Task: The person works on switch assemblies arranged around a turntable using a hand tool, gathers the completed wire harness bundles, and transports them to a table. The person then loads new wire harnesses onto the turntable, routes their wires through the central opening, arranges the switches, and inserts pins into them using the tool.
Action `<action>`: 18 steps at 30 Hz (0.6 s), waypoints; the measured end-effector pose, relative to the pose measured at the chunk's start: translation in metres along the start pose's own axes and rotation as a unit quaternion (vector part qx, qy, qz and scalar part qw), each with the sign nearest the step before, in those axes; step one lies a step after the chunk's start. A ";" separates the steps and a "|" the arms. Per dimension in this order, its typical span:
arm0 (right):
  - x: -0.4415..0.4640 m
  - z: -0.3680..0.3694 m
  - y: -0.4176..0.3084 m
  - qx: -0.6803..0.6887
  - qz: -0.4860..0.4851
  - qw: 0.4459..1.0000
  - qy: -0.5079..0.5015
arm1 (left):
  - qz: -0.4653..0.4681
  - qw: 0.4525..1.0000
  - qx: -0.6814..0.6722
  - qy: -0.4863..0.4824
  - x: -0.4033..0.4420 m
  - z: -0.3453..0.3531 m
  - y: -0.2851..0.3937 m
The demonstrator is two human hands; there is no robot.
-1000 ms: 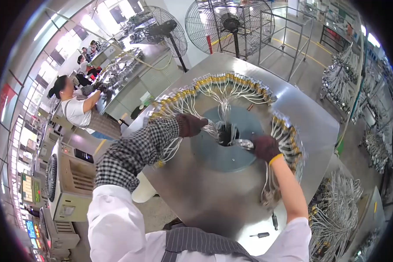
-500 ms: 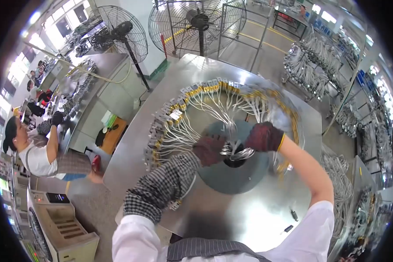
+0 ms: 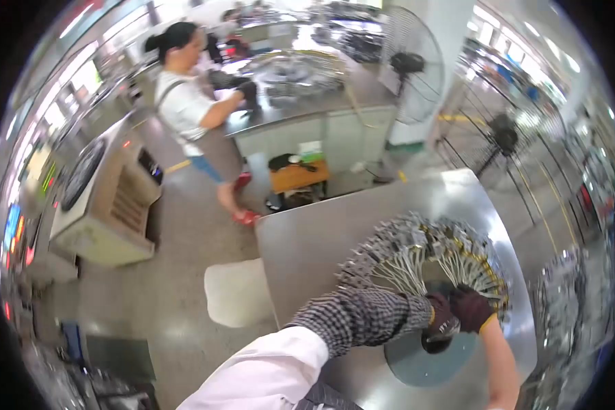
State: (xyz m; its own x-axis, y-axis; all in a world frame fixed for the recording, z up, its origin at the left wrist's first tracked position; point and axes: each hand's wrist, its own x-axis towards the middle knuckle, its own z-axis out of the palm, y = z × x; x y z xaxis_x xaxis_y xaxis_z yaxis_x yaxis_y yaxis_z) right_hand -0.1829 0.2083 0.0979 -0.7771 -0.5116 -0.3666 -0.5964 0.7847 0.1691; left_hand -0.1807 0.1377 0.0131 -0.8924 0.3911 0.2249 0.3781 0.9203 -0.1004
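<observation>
My left hand (image 3: 441,316), in a dark red glove with a checked sleeve above it, is closed on the gathered wires over the black hub (image 3: 437,344) of a round grey-green disc (image 3: 406,355). Right beside it, my right hand (image 3: 469,307), gloved in dark red with a yellow cuff, has its fingers bent round the same bundle. The wires (image 3: 403,270) fan out from my hands to an arc of metal connectors (image 3: 417,236) with yellow parts, lying on the metal table (image 3: 307,253).
A co-worker (image 3: 191,96) stands at another workbench (image 3: 307,113) at the upper left. A white stool (image 3: 236,292) is beside my table's left edge. Fans (image 3: 502,133) stand at the upper right, and a beige machine (image 3: 109,205) is on the left.
The view has swung left, so the table now appears lower right. My hands were apart along the bundle; now they are together. The connector arc has turned and sits closer together.
</observation>
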 end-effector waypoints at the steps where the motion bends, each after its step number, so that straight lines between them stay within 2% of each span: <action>1: 0.002 -0.004 -0.002 0.017 0.029 0.998 -0.056 | -0.049 0.997 0.042 0.040 -0.003 0.004 0.000; 2: 0.005 -0.008 -0.007 0.034 0.063 0.991 -0.110 | -0.095 0.989 0.086 0.080 -0.006 0.009 0.001; 4: -0.002 0.043 0.000 0.019 0.182 0.975 -0.127 | -0.185 0.953 0.180 0.159 -0.008 0.041 -0.003; 5: 0.003 0.007 -0.015 -0.026 0.114 0.983 -0.145 | -0.110 0.969 0.173 0.135 -0.006 0.042 -0.013; 6: -0.005 0.046 -0.010 -0.017 0.161 0.983 -0.090 | -0.034 0.981 0.163 0.103 -0.004 0.041 -0.023; 7: -0.008 0.024 -0.022 -0.047 0.140 0.980 -0.131 | 0.037 0.986 0.149 0.068 -0.004 0.037 -0.029; 8: -0.019 0.046 -0.026 -0.048 0.163 0.984 -0.049 | 0.096 0.985 0.136 0.039 -0.003 0.032 -0.039; 9: -0.033 0.053 -0.032 -0.010 0.170 0.985 0.030 | 0.140 0.981 0.130 0.018 -0.003 0.024 -0.047; 10: -0.043 0.067 -0.030 -0.032 0.173 0.984 0.031 | 0.160 0.975 0.154 0.013 -0.002 0.013 -0.060; 11: -0.058 0.101 -0.015 0.002 0.204 0.979 0.008 | 0.175 0.966 0.188 0.013 -0.002 0.007 -0.072; 12: -0.066 0.094 -0.027 0.029 0.300 0.953 0.027 | 0.338 0.933 0.025 -0.120 0.009 -0.021 -0.106; 13: -0.077 0.112 -0.023 0.074 0.299 0.943 0.130 | 0.481 0.832 -0.149 -0.234 0.010 -0.045 -0.134; 14: -0.086 0.095 -0.025 0.102 0.355 0.923 0.107 | 0.467 0.841 -0.148 -0.230 -0.003 -0.064 -0.162; 15: -0.095 0.090 -0.025 0.174 0.374 0.902 0.131 | 0.443 0.856 -0.202 -0.173 -0.016 -0.078 -0.185; 16: -0.106 0.077 -0.020 0.165 0.443 0.881 -0.029 | 0.421 0.864 -0.252 -0.112 -0.025 -0.086 -0.202; 17: -0.108 0.023 -0.038 0.138 0.475 0.844 -0.208 | 0.418 0.869 -0.242 -0.106 -0.029 -0.089 -0.217; 18: -0.140 0.095 0.000 0.159 0.319 0.931 0.079 | 0.371 0.886 -0.251 -0.117 -0.030 -0.089 -0.230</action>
State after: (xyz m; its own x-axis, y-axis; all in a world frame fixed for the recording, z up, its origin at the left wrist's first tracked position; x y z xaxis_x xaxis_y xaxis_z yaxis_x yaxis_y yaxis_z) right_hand -0.0545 0.3130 0.0619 -0.9875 0.0691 -0.1417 0.0672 0.9976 0.0178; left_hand -0.2190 -0.0858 0.1158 -0.3567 0.9320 0.0645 0.8916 0.3190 0.3215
